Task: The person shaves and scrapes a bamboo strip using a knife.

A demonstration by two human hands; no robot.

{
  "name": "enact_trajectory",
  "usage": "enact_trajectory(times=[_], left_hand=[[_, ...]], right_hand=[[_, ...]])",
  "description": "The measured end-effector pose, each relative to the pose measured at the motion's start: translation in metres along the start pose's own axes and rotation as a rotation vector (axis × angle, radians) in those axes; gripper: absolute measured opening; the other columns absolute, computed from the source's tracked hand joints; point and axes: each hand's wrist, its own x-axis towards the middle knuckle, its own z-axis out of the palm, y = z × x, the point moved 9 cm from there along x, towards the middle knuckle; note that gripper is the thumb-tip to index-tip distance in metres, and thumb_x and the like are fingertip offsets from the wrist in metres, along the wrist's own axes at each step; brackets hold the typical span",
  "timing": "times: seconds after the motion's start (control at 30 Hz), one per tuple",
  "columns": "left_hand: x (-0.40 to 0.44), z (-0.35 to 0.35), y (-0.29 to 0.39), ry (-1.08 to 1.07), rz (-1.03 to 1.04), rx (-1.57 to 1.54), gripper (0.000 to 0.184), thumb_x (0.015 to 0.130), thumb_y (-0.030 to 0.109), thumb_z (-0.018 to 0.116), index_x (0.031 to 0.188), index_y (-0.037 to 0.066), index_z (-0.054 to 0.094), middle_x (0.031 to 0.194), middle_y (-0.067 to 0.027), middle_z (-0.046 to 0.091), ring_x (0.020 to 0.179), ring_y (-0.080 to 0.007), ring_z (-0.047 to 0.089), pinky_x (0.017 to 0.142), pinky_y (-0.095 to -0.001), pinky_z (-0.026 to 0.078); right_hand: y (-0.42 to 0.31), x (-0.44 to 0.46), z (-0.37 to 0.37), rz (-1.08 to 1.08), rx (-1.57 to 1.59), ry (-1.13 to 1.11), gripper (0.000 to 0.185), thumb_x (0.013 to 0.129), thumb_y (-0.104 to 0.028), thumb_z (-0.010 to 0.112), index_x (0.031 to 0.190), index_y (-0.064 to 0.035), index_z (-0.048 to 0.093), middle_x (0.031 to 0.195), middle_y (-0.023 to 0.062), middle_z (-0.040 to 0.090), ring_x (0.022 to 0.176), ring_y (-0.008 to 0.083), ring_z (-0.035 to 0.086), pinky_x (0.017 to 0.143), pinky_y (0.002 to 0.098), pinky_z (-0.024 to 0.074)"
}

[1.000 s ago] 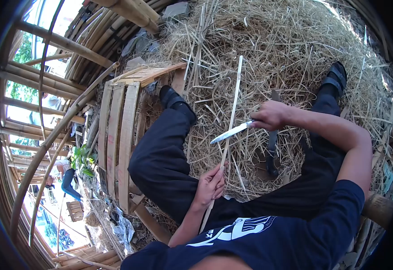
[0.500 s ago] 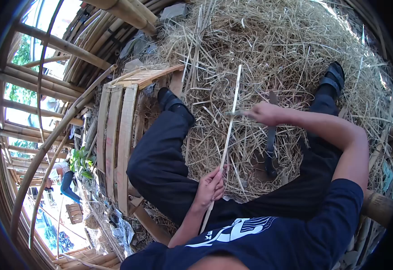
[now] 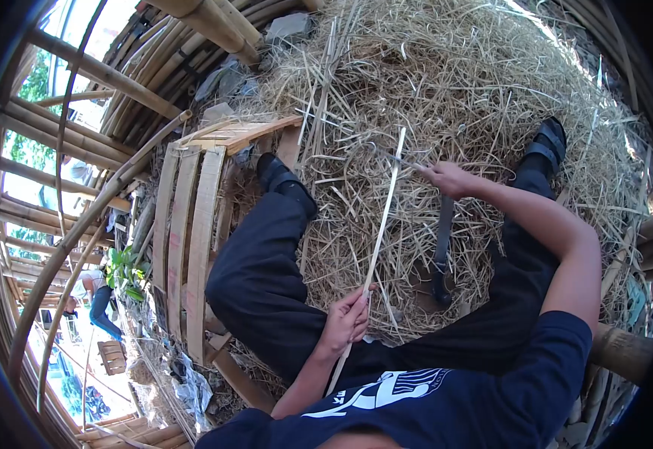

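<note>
The left hand [image 3: 347,322] is curled around a pale strip [image 3: 383,217]. Towards one o'clock, the right hand [image 3: 448,179] grips a knife [image 3: 412,163].

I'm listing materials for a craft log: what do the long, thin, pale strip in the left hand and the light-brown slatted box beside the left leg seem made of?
Long, thin, pale strip: probably split bamboo or wood, seemingly unvarnished, judging by its straight, cream-coloured length. Light-brown slatted box: apparently bare, unpainted wood; flat, tan boards show faint reddish marks.
</note>
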Motion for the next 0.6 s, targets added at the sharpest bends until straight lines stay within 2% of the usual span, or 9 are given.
enact_trajectory(times=[0.07,0.13,0.17,0.23,0.33,0.4,0.47,0.53,0.6], left_hand=[[-0.004,-0.005,0.001,0.02,0.007,-0.004,0.033,0.101,0.02,0.041,0.131,0.008,0.047,0.057,0.0057,0.031,0.037,-0.0015,0.028,0.033,-0.0174,0.023],[-0.005,-0.007,0.002,0.04,0.007,-0.003,0.033,0.101,0.02,0.041,0.131,0.008,0.047,0.057,0.0057,0.031,0.036,-0.0014,0.027,0.033,-0.0175,0.023],[-0.004,-0.008,0.002,0.038,0.009,0.001,0.033,0.101,0.02,0.042,0.131,0.007,0.047,0.057,0.0057,0.031,0.036,-0.0014,0.027,0.033,-0.0174,0.023],[-0.003,-0.007,0.001,0.038,0.009,-0.006,0.033,0.101,0.019,0.041,0.132,0.007,0.047,0.056,0.0061,0.03,0.036,-0.0013,0.026,0.033,-0.0175,0.022],[-0.005,-0.006,0.005,0.016,0.029,-0.038,0.033,0.101,0.019,0.041,0.131,0.007,0.047,0.056,0.0064,0.03,0.036,-0.0014,0.026,0.033,-0.0177,0.022],[-0.005,-0.007,0.003,0.017,0.002,-0.027,0.033,0.101,0.019,0.041,0.131,0.006,0.047,0.056,0.0065,0.029,0.035,-0.0015,0.026,0.033,-0.0178,0.021],[-0.001,-0.002,0.004,0.002,-0.003,-0.017,0.033,0.101,0.019,0.041,0.131,0.006,0.047,0.056,0.0066,0.029,0.035,-0.0016,0.025,0.033,-0.0178,0.021],[0.002,0.0,0.007,0.001,0.007,-0.018,0.032,0.101,0.017,0.04,0.129,0.005,0.047,0.056,0.0053,0.03,0.034,-0.0017,0.026,0.032,-0.0174,0.022],[0.005,-0.001,0.004,-0.007,0.02,-0.022,0.032,0.101,0.017,0.04,0.131,0.005,0.046,0.056,0.0054,0.03,0.035,-0.0017,0.026,0.032,-0.0175,0.022]], right_hand=[[-0.004,-0.019,0.028,0.179,0.271,-0.125,0.058,0.096,-0.051,0.038,0.078,-0.0015,0.062,0.065,0.0141,0.06,0.059,0.0276,0.058,0.062,0.0417,0.0495],[-0.065,-0.042,0.037,-0.342,-0.048,-0.202,0.055,0.096,-0.052,0.038,0.08,-0.0029,0.059,0.063,0.0118,0.059,0.056,0.0259,0.057,0.059,0.0413,0.0487],[-0.071,-0.049,0.042,-0.344,-0.049,-0.207,0.055,0.096,-0.052,0.038,0.08,-0.0029,0.059,0.063,0.0118,0.059,0.056,0.0259,0.057,0.059,0.0413,0.0487],[-0.096,-0.075,0.059,-0.671,-0.501,-0.185,0.051,0.097,-0.05,0.037,0.083,-0.0043,0.054,0.064,0.0112,0.059,0.057,0.0251,0.058,0.057,0.0419,0.048],[-0.084,-0.06,0.048,-0.66,-0.599,-0.285,0.048,0.096,-0.05,0.037,0.085,-0.0059,0.052,0.064,0.012,0.058,0.059,0.0258,0.06,0.057,0.0432,0.0478],[-0.008,-0.001,-0.034,-0.079,-0.38,0.108,0.048,0.096,-0.052,0.037,0.083,-0.0077,0.052,0.065,0.0118,0.058,0.06,0.0275,0.061,0.057,0.0426,0.0481],[-0.007,-0.014,-0.074,-0.329,-0.604,0.387,0.05,0.095,-0.054,0.037,0.083,-0.0088,0.055,0.065,0.0112,0.059,0.061,0.0274,0.061,0.059,0.0408,0.0494],[-0.005,-0.021,-0.055,-0.146,-0.412,0.339,0.053,0.096,-0.052,0.036,0.078,-0.0067,0.057,0.067,0.0125,0.06,0.062,0.0287,0.061,0.061,0.0407,0.0493],[0.015,-0.005,-0.001,-0.037,0.035,0.048,0.066,0.096,-0.057,0.031,0.065,-0.0027,0.054,0.059,0.0115,0.053,0.055,0.0244,0.053,0.062,0.0415,0.0472]])
